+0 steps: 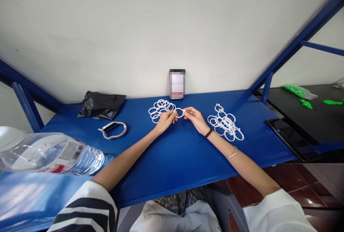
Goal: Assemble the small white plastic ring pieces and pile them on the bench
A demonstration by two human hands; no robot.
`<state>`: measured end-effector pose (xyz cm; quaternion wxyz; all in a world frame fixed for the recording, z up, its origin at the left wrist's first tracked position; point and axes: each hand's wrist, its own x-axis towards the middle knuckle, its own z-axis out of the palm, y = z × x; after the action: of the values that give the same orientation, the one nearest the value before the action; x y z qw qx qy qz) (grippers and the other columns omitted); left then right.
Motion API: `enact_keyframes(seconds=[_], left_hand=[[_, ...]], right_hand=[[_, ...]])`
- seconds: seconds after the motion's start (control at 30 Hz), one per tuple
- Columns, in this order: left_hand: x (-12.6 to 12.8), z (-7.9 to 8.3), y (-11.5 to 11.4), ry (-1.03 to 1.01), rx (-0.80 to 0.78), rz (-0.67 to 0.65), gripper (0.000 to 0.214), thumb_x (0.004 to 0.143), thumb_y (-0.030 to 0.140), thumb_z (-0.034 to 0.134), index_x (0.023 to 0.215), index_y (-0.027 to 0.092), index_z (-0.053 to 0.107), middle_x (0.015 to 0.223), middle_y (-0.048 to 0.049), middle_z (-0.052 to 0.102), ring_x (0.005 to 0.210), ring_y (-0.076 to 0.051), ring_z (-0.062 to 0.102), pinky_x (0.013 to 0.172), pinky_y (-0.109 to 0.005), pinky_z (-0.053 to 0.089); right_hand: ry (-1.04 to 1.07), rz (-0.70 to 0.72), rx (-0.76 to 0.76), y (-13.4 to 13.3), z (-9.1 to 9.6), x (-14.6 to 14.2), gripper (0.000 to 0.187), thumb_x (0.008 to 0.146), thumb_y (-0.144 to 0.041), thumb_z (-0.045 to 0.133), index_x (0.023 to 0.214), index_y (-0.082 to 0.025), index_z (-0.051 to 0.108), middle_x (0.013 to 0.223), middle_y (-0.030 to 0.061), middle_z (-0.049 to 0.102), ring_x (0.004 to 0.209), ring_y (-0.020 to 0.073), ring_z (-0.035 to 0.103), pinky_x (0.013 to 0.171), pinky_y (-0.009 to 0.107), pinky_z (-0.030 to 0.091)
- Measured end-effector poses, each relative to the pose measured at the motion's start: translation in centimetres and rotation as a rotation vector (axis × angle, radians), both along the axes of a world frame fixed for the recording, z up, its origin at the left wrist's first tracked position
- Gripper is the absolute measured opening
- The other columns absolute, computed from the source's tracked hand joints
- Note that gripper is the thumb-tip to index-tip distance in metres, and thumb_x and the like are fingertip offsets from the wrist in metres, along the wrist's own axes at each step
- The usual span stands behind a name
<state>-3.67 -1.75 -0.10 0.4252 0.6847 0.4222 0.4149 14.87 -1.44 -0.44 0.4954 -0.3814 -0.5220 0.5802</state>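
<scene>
Between my two hands, just above the blue table, is a thin white ring [179, 113]. My left hand [166, 120] pinches its left side, and the fingers of my right hand [195, 118] close on its right side. Behind and to the left of my left hand lies a loose pile of white rings [158, 109], partly hidden by that hand. Another heap of white rings [226, 123] lies to the right of my right wrist. Small knobs show on several rings; their exact make is too small to tell.
A phone-sized box or screen [177, 85], blurred, leans on the wall. To the left are a black plastic bag [101, 105], a smartwatch [114, 130] and a large plastic bottle [51, 153]. A dark phone [290, 137] lies at the right edge of the blue table [172, 164].
</scene>
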Motion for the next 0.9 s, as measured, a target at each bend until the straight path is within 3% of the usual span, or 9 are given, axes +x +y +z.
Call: enact_keyframes(seconds=[0.27, 0.5, 0.9], left_hand=[[0.0, -0.3, 0.1, 0.02, 0.053, 0.014, 0.044, 0.091, 0.056, 0.042, 0.078, 0.017, 0.057, 0.065, -0.0007, 0.06, 0.053, -0.01, 0.053, 0.056, -0.023, 0.043], [-0.1, -0.8, 0.3, 0.012, 0.119, 0.093, 0.038, 0.088, 0.051, 0.052, 0.075, 0.016, 0.061, 0.063, 0.0, 0.059, 0.053, -0.01, 0.054, 0.054, -0.023, 0.043], [-0.1, -0.7, 0.2, 0.123, 0.278, 0.147, 0.035, 0.087, 0.049, 0.057, 0.078, 0.017, 0.068, 0.065, -0.0015, 0.063, 0.054, -0.012, 0.056, 0.055, -0.025, 0.043]], right_hand=[[0.039, -0.002, -0.035, 0.0, 0.1, 0.0, 0.031, 0.07, -0.037, 0.078, 0.097, -0.024, 0.07, 0.083, 0.0001, 0.067, 0.072, 0.0129, 0.06, 0.073, 0.029, 0.048], [0.107, -0.028, -0.107, -0.1, 0.6, -0.1, 0.022, 0.068, -0.029, 0.076, 0.089, -0.023, 0.072, 0.082, 0.0003, 0.068, 0.073, 0.0126, 0.059, 0.075, 0.029, 0.046], [0.157, -0.05, -0.153, 0.0, 0.9, 0.0, 0.025, 0.071, -0.036, 0.075, 0.091, -0.022, 0.075, 0.082, 0.0015, 0.068, 0.076, 0.0133, 0.059, 0.076, 0.028, 0.046]])
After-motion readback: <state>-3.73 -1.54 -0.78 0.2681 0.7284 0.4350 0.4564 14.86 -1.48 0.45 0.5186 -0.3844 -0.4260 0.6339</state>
